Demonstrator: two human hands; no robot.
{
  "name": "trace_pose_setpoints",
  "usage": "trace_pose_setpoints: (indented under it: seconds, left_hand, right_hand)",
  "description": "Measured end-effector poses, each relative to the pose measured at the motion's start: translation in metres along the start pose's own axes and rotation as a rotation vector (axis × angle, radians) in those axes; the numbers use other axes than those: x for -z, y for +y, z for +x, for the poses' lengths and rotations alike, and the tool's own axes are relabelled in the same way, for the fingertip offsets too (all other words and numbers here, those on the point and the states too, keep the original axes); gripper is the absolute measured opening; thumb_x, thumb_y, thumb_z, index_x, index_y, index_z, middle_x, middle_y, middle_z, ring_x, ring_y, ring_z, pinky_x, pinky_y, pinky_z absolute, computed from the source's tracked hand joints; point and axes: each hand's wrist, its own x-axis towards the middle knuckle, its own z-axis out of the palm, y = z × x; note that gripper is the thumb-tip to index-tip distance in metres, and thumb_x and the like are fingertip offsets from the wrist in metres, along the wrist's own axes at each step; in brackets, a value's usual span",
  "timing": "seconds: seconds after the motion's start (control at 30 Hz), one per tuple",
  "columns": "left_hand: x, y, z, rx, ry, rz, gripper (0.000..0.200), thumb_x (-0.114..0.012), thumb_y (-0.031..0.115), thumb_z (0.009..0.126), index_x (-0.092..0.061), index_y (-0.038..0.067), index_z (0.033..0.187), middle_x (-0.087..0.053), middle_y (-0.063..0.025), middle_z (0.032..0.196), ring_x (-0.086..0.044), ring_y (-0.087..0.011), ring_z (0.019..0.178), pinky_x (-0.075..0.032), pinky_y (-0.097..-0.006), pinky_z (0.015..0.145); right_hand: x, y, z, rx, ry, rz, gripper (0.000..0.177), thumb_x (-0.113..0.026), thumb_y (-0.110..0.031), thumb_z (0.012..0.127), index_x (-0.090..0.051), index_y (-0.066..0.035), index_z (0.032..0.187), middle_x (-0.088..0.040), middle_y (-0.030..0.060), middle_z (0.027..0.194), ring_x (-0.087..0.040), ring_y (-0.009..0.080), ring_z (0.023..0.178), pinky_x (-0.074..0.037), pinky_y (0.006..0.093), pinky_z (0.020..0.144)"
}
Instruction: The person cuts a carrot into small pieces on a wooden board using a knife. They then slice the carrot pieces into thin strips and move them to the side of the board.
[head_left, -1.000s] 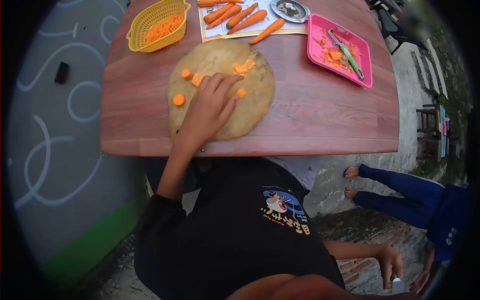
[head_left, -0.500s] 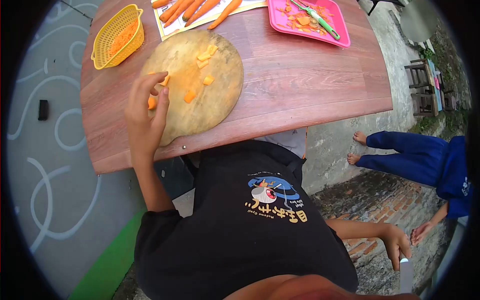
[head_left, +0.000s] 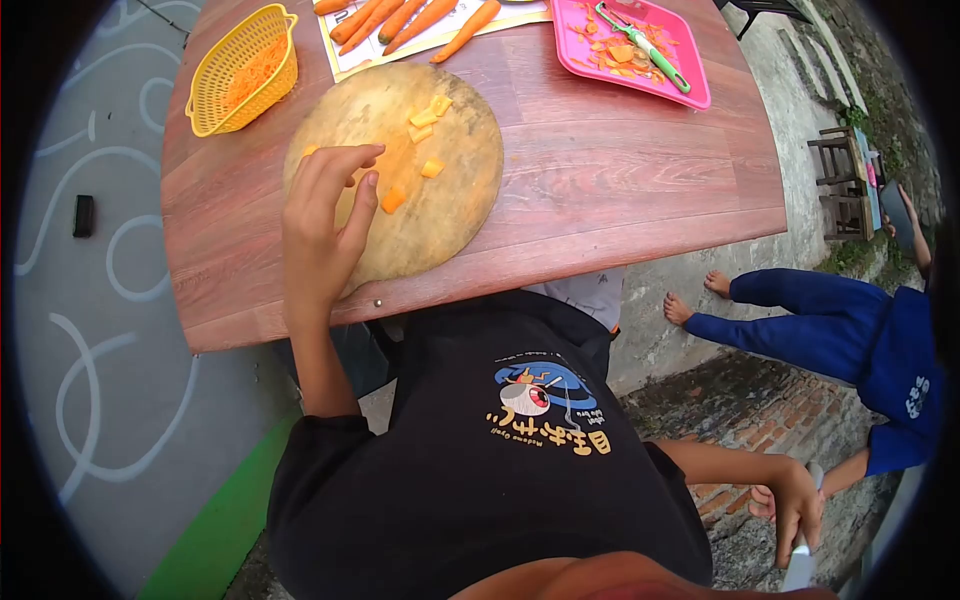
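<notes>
My left hand point(head_left: 325, 225) hovers over the left part of a round wooden board point(head_left: 450, 220), thumb and fingers apart with nothing visible between them. Small orange carrot pieces point(head_left: 393, 200) lie on the board to the right of the fingertips, and one shows partly behind the hand. Away from the table at the lower right, my right hand point(head_left: 798, 505) is closed round a knife point(head_left: 800, 570), whose blade points toward the bottom edge. Another person's hand point(head_left: 763, 502) shows just behind my right hand, partly hidden by it; touching or apart, I cannot tell.
A yellow basket point(head_left: 240, 75) holds grated carrot. Whole carrots point(head_left: 467, 30) lie on a paper sheet. A pink tray point(head_left: 700, 95) bears peelings and a green-white peeler point(head_left: 665, 68). A person in blue point(head_left: 800, 325) is at the right; another holds a dark flat object point(head_left: 900, 215).
The view has shifted slightly. My right hand has turned with the knife, and the other person's hand is now behind it. The dark flat object has appeared at the far right.
</notes>
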Motion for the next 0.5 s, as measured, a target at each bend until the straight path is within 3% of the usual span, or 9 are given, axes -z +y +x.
trace_pose_setpoints:
  seconds: [0.07,0.13,0.23,0.27,0.3,0.33,0.37,0.4,0.5]
  left_hand:
    - [0.001,-0.003,0.001,0.036,0.010,-0.110,0.022,-0.067,0.002,0.093,-0.068,0.004,0.115,-0.069,-0.0103,0.101,-0.063,-0.0209,0.084,-0.050,-0.0334,0.075]
    - [0.004,-0.016,0.000,-0.013,-0.018,-0.078,0.022,-0.067,-0.001,0.091,-0.068,0.003,0.113,-0.068,-0.0115,0.100,-0.063,-0.0254,0.086,-0.050,-0.0357,0.077]
    - [0.015,-0.026,-0.011,-0.054,0.005,-0.032,0.024,-0.067,-0.006,0.087,-0.069,0.003,0.109,-0.067,-0.0118,0.097,-0.063,-0.0288,0.087,-0.051,-0.0373,0.078]
    - [0.020,-0.028,-0.014,-0.099,0.023,-0.051,0.025,-0.068,-0.008,0.085,-0.070,0.004,0.107,-0.067,-0.0108,0.096,-0.063,-0.0277,0.087,-0.051,-0.0366,0.076]
    - [0.023,-0.030,-0.013,-0.102,0.025,-0.044,0.025,-0.068,-0.008,0.085,-0.070,0.004,0.107,-0.067,-0.0108,0.096,-0.063,-0.0277,0.087,-0.051,-0.0366,0.076]
    - [0.023,-0.032,-0.013,-0.177,0.150,-0.060,0.027,-0.068,-0.010,0.082,-0.070,0.005,0.105,-0.067,-0.0101,0.094,-0.063,-0.0269,0.086,-0.051,-0.0361,0.075]
    - [0.022,-0.034,-0.019,-0.238,0.255,-0.081,0.029,-0.069,-0.012,0.079,-0.071,0.005,0.102,-0.067,-0.0095,0.093,-0.063,-0.0261,0.085,-0.050,-0.0357,0.073]
    - [0.021,-0.037,-0.020,-0.231,0.205,-0.083,0.029,-0.069,-0.012,0.079,-0.071,0.005,0.102,-0.067,-0.0095,0.093,-0.063,-0.0261,0.085,-0.050,-0.0357,0.073]
    - [0.018,-0.038,-0.015,-0.257,0.337,-0.094,0.031,-0.069,-0.012,0.076,-0.071,0.006,0.101,-0.066,-0.0093,0.092,-0.063,-0.0260,0.084,-0.050,-0.0360,0.071]
  right_hand:
    - [0.009,-0.017,-0.001,-0.174,-0.064,-0.141,0.029,-0.049,-0.028,0.109,-0.040,-0.005,0.124,-0.054,0.0025,0.074,-0.054,0.0128,0.057,-0.048,0.0225,0.046]
    - [0.024,-0.045,0.007,-0.257,-0.113,-0.212,0.030,-0.050,-0.031,0.109,-0.041,-0.005,0.123,-0.054,0.0021,0.074,-0.055,0.0126,0.057,-0.049,0.0224,0.046]
    - [0.038,-0.088,0.055,-0.007,0.268,-0.010,0.059,-0.062,-0.030,0.102,-0.033,-0.001,0.144,-0.068,0.0251,0.099,-0.066,0.0215,0.065,-0.060,0.0308,0.056]
    - [0.042,-0.082,0.062,-0.010,0.244,-0.019,0.059,-0.062,-0.030,0.102,-0.033,-0.001,0.144,-0.068,0.0251,0.099,-0.066,0.0215,0.065,-0.060,0.0308,0.056]
    - [0.036,-0.072,0.064,0.132,0.457,0.097,0.055,-0.059,-0.027,0.104,-0.032,0.001,0.142,-0.065,0.0174,0.086,-0.058,0.0181,0.056,-0.055,0.0297,0.051]
    - [0.027,-0.069,0.061,0.131,0.463,0.101,0.055,-0.059,-0.027,0.104,-0.032,0.001,0.142,-0.065,0.0174,0.086,-0.058,0.0181,0.056,-0.055,0.0297,0.051]
    - [0.022,-0.070,0.060,0.167,0.420,0.108,0.049,-0.057,-0.026,0.105,-0.035,0.002,0.138,-0.063,0.0139,0.080,-0.053,0.0163,0.050,-0.052,0.0288,0.049]
    - [0.033,-0.076,0.057,0.201,0.356,0.083,0.043,-0.055,-0.025,0.106,-0.037,0.004,0.134,-0.061,0.0103,0.074,-0.049,0.0145,0.045,-0.049,0.0279,0.046]
    - [-0.001,-0.084,0.024,-0.133,-0.499,-0.238,0.029,-0.052,-0.024,0.107,-0.053,0.004,0.113,-0.061,0.0120,0.074,-0.047,0.0137,0.044,-0.046,0.0256,0.043]
